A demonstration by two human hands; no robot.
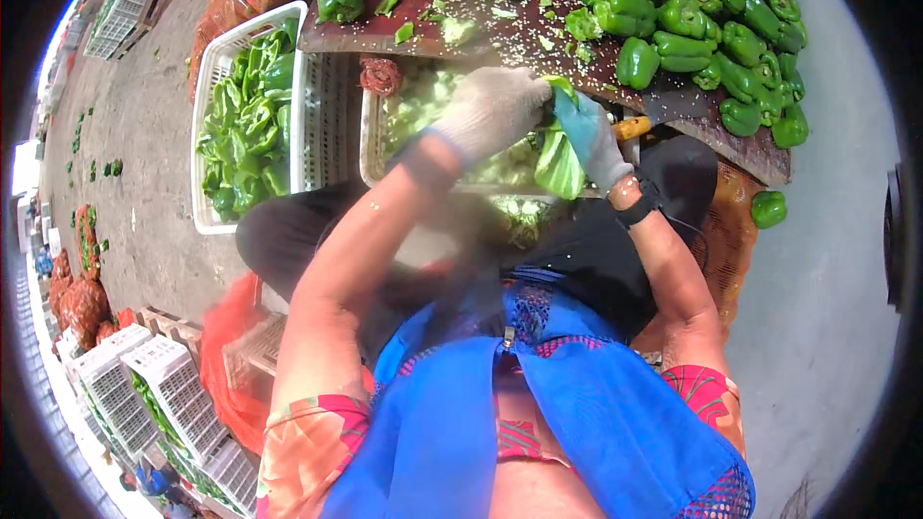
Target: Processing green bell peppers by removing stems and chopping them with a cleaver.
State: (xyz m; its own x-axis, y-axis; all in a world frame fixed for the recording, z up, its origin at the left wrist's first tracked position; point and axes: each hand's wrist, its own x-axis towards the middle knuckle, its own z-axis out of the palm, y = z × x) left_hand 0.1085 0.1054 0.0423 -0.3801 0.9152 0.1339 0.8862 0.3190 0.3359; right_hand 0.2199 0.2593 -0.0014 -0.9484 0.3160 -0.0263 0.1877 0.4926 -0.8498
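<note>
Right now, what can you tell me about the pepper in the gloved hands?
The green bell pepper seems opened. Its lower part hangs below the right hand, light green with paler lengthwise ribs, smooth and fleshy-looking. That hand's grip covers its middle, and a yellow-green bit shows above, by the left hand; whether both parts join is hidden. Pale scraps lie to its left.

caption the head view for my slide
Gloved left hand and right hand meet at a green pepper beside a seed-strewn board
</note>
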